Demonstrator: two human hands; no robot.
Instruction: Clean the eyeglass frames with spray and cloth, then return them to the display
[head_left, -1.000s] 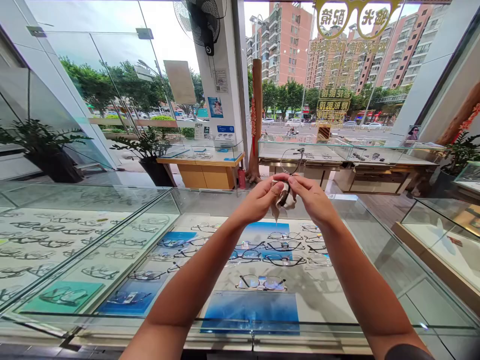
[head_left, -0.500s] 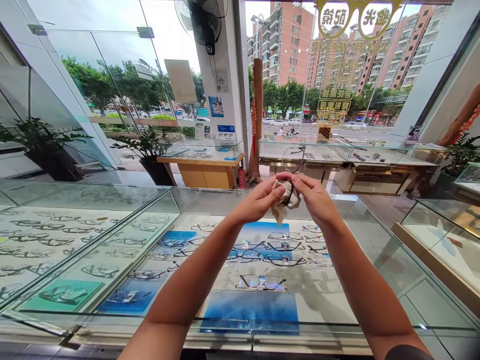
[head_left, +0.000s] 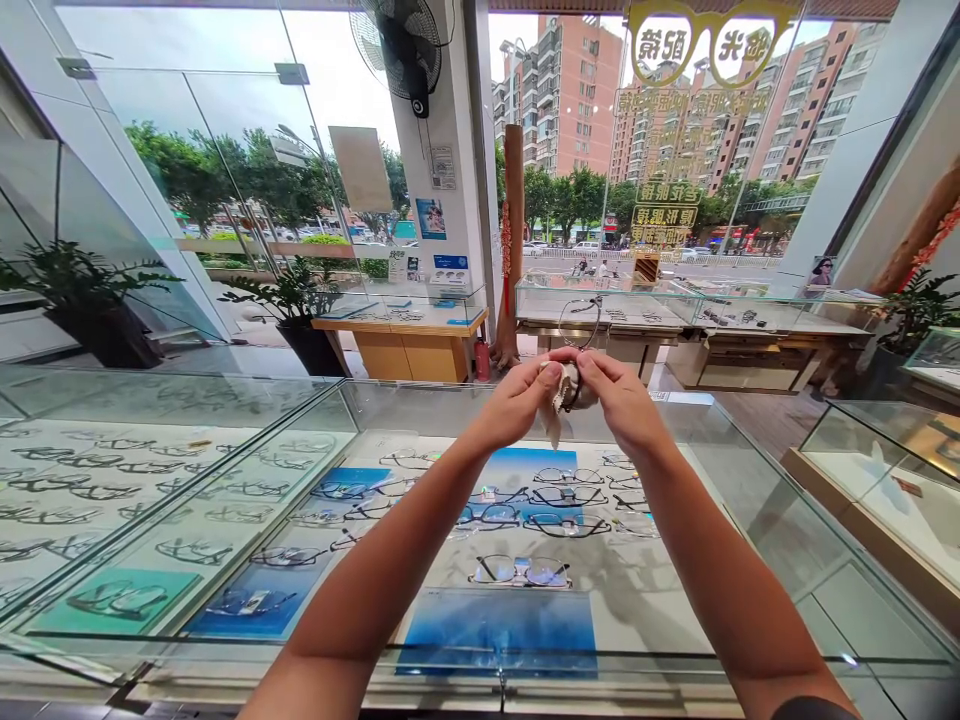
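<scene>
Both hands are raised over the front glass display case (head_left: 360, 410), close together. A pair of thin dark-rimmed eyeglasses (head_left: 580, 322) is held between them, one round rim standing up above the fingers. My left hand (head_left: 516, 402) is closed, thumb and fingers pinching a crumpled beige cloth (head_left: 556, 415) against the lower part of the eyeglasses. With a thumb-and-finger pinch, my right hand (head_left: 621, 398) grips the eyeglasses' frame on the other side. Cloth and fingers hide the part of the frame between the hands.
Under the case's glass lie several eyeglasses (head_left: 521, 571) and a blue panel (head_left: 495, 630). Another glass case (head_left: 892, 470) stands to the right. Farther back are a wooden-based display (head_left: 420, 347), a fire extinguisher (head_left: 481, 358) and a potted plant (head_left: 296, 310).
The cloth is bunched differently, its hanging end narrower. The upright rim has shifted slightly left and shows more clearly. Both hands keep their hold; the whole view has tilted up slightly.
</scene>
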